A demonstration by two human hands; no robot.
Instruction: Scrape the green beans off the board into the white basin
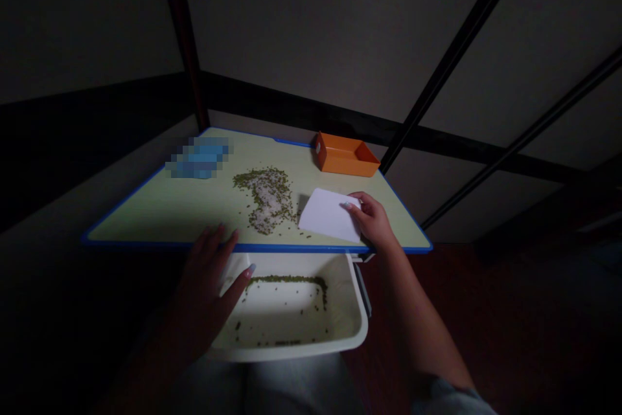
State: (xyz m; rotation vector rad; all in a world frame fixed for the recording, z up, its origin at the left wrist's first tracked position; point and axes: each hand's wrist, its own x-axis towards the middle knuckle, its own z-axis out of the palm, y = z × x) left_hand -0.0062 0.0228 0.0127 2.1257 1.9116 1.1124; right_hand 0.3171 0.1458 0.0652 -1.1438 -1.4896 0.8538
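Between the fingers and thumb of my right hand [372,217] is a white card or stiff sheet of paper [326,213], tilted with its lower left edge close to the tabletop. Left of the card lies a loose pile of small greenish pellets mixed with whitish grains [269,198]. My left hand [214,279] is spread at the table's front edge, fingers apart and holding nothing. Its thumb reaches over a white plastic bin [358,331] below the edge. Inside the bin, green pellets [291,279] gather along the far side, with a few scattered on the bottom.
The pale table [155,211] has a blue rim. An orange open box [347,159] stands at its back right. At the back left lies a blue, pixelated item [201,159]. Panelled walls [311,26] rise behind the table.
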